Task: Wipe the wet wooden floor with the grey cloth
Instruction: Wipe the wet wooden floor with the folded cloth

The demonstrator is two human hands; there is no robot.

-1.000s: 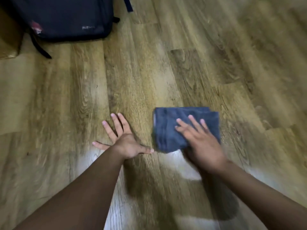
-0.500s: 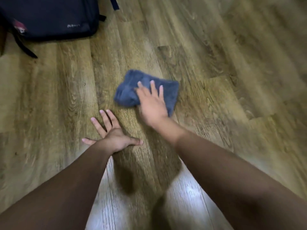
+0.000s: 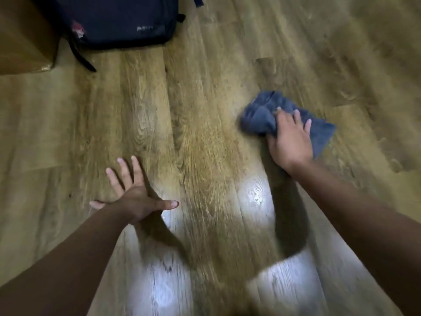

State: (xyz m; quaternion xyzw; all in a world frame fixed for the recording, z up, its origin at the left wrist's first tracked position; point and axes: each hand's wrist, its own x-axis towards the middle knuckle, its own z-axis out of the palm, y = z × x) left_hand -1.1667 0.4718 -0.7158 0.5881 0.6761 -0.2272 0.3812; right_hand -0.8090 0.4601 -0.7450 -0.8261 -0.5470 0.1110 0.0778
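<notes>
Clearly, the step in hand is the wiping stroke itself, and to do it well both hands have a role. On the left, the left hand (image 3: pixel 134 197) lies flat on the wooden floor (image 3: pixel 200 137) with the fingers spread and straight; it holds nothing and seems only to carry the weight of the body. I would keep it planted there, because a steady support lets the other arm reach far without slipping on the damp boards.

Between the two hands the floor shines with bright patches of reflected light, near the lower middle of the view. I judge that this glossy zone may be wet, though the shine alone does not prove it, so the strokes should come back over it, overlapping each other.

On the right, the right hand (image 3: pixel 290 142) presses down on the grey cloth (image 3: pixel 262 117), which lies bunched on the floor, well apart from the left hand. The thumb side gathers a fold of the fabric while the other fingers lie over the top, so the hand grips the cloth and also pushes it. Since the cloth is crumpled, it touches less floor; opening it flatter would dry more with each pass.

About the room: a dark backpack (image 3: pixel 114 19) lies on the floor at the top left, its strap trailing toward the person, just beside what looks like a brown box (image 3: pixel 22 46) in the corner.
</notes>
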